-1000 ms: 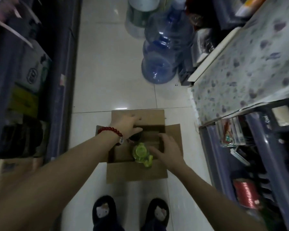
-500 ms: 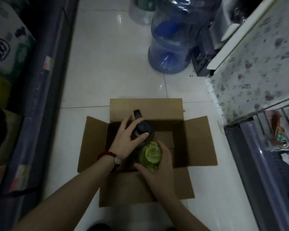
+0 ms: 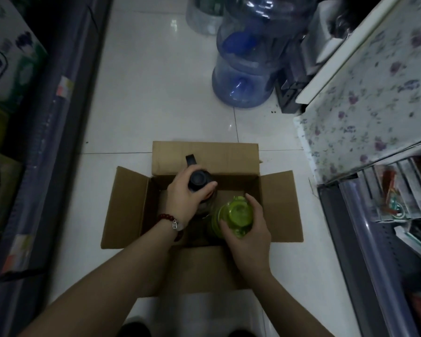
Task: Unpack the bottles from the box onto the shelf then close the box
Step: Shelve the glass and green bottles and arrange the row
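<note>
Two bottles sit upright inside the open box [image 3: 280, 210] on the floor, side by side and nearly touching: a black bottle [image 3: 199, 182] toward the far wall, a green bottle [image 3: 233, 216] nearer the person. Left hand [image 3: 184, 198] is wrapped around the black cap; right hand [image 3: 247, 231] cups the green top. Both bottles look seated in the box, not yet lifted clear. No other bottles visible in the box, though its bottom is dim. All four flaps lie open. Judged remaining: lift both, place on shelf [image 3: 350, 239], close flaps.
</note>
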The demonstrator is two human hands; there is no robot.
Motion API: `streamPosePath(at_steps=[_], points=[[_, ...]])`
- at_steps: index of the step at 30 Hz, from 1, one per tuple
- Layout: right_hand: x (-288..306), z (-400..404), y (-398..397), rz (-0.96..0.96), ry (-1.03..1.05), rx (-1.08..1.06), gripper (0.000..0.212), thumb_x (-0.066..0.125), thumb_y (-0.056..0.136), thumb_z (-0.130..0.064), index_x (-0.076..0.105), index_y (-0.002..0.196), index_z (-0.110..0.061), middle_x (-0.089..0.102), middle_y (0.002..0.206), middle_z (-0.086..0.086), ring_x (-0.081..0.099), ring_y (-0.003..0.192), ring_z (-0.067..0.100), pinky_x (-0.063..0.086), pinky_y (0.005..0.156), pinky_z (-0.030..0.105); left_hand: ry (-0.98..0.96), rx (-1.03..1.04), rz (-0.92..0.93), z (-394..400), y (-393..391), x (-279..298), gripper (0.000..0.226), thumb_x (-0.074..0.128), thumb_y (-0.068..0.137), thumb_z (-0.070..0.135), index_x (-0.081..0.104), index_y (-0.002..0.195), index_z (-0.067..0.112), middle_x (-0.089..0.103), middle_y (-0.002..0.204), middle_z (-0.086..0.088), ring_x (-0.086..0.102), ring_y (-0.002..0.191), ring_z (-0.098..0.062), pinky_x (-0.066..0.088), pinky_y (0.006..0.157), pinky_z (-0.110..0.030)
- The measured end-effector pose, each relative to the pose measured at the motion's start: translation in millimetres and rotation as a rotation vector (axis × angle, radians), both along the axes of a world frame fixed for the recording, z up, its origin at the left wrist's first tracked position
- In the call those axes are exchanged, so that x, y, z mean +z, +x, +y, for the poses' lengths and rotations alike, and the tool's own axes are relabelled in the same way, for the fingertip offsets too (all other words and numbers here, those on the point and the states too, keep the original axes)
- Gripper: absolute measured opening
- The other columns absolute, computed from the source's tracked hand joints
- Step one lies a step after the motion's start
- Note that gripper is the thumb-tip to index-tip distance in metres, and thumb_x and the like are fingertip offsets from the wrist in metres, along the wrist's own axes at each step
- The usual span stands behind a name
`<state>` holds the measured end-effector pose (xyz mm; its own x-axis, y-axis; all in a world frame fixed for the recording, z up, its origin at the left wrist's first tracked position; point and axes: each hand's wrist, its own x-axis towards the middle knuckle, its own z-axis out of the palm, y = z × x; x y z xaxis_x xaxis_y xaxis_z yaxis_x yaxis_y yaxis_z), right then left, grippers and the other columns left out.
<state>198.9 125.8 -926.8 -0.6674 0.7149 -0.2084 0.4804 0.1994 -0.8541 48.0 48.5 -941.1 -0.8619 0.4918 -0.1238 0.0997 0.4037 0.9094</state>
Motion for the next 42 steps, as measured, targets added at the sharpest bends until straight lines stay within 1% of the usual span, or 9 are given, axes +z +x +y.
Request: streamPosePath(at_steps=[7, 12, 15, 18, 23, 25, 32, 37, 42], points=[[95, 29, -8, -0.019, 0.035, -0.055, 0.062, 0.080, 0.071, -0.029, 0.047, 0.124, -0.032, 0.057, 0.107, -0.020, 0.054, 0.100, 0.003, 0.040, 0.079, 0.007, 0.017, -0.102, -0.044, 25, -6, 108, 0.041, 0.077, 0.075, 0.026, 0.060, 0.111, 0.018, 0.063, 0.111, 0.000, 0.057, 0.107, -0.014, 0.048, 0.092, -0.024], [200, 60, -19, 0.030, 0.081, -0.111, 0.055, 0.081, 0.069, -0.027, 0.050, 0.115, -0.033, 0.059, 0.098, -0.016, 0.055, 0.087, 0.004, 0.038, 0.071, 0.000, -0.014, -0.077, 0.052, 37, -14, 221, 0.039, 0.079, 0.072, 0.031, 0.064, 0.107, 0.021, 0.066, 0.104, 0.006, 0.058, 0.098, -0.006, 0.040, 0.078, 0.003], [271, 77, -26, 0.077, 0.092, -0.111, 0.054, 0.082, 0.069, -0.026, 0.051, 0.113, -0.034, 0.059, 0.098, -0.017, 0.056, 0.087, 0.000, 0.040, 0.077, 0.001, -0.026, -0.110, 0.085, 45, -16, 297, 0.040, 0.079, 0.072, 0.034, 0.065, 0.108, 0.024, 0.066, 0.102, 0.010, 0.059, 0.097, -0.004, 0.041, 0.080, 0.001], [346, 94, -31, 0.107, 0.087, -0.104, 0.064, 0.082, 0.069, -0.027, 0.052, 0.125, -0.026, 0.060, 0.110, -0.007, 0.057, 0.101, 0.011, 0.047, 0.090, 0.028, -0.027, -0.150, 0.123, 56, -18, 379, 0.041, 0.078, 0.073, 0.033, 0.064, 0.110, 0.025, 0.065, 0.103, 0.011, 0.058, 0.097, -0.003, 0.044, 0.086, -0.011], [482, 118, -30, 0.187, 0.091, -0.090, 0.061, 0.082, 0.067, -0.028, 0.053, 0.121, -0.032, 0.063, 0.110, -0.008, 0.060, 0.102, 0.011, 0.050, 0.090, 0.033, 0.047, -0.199, 0.141, 80, -21, 519, 0.040, 0.078, 0.074, 0.030, 0.063, 0.111, 0.027, 0.067, 0.104, 0.010, 0.061, 0.096, -0.001, 0.048, 0.088, -0.014], [538, 128, -28, 0.217, 0.086, -0.104, 0.067, 0.082, 0.068, -0.024, 0.052, 0.127, -0.028, 0.063, 0.110, -0.008, 0.060, 0.102, 0.010, 0.049, 0.091, 0.029, 0.090, -0.216, 0.173, 93, -24, 574, 0.038, 0.078, 0.073, 0.028, 0.063, 0.108, 0.028, 0.067, 0.103, 0.010, 0.061, 0.092, 0.002, 0.048, 0.084, -0.008], [703, 167, -24, 0.341, 0.216, -0.138, 0.055, 0.085, 0.065, -0.020, 0.056, 0.109, -0.035, 0.067, 0.100, -0.011, 0.064, 0.089, 0.000, 0.050, 0.076, 0.016, 0.258, -0.287, 0.254, 145, -32, 730, 0.042, 0.076, 0.065, 0.053, 0.063, 0.103, 0.041, 0.067, 0.103, 0.019, 0.061, 0.101, 0.001, 0.052, 0.092, -0.030], [784, 185, -34, 0.420, 0.322, -0.224, 0.051, 0.083, 0.060, -0.026, 0.059, 0.100, -0.047, 0.068, 0.096, -0.020, 0.065, 0.089, -0.003, 0.052, 0.080, 0.022, 0.323, -0.410, 0.306, 175, -40, 813, 0.036, 0.078, 0.069, 0.046, 0.066, 0.103, 0.039, 0.068, 0.099, 0.014, 0.062, 0.095, 0.003, 0.053, 0.086, -0.025], [855, 193, -34, 0.440, 0.349, -0.316, 0.059, 0.083, 0.064, -0.013, 0.062, 0.115, -0.032, 0.069, 0.104, -0.014, 0.064, 0.088, -0.010, 0.049, 0.077, 0.009, 0.418, -0.552, 0.293, 201, -54, 883, 0.024, 0.079, 0.071, 0.038, 0.068, 0.092, 0.034, 0.071, 0.089, 0.016, 0.063, 0.089, 0.007, 0.051, 0.081, -0.025]])
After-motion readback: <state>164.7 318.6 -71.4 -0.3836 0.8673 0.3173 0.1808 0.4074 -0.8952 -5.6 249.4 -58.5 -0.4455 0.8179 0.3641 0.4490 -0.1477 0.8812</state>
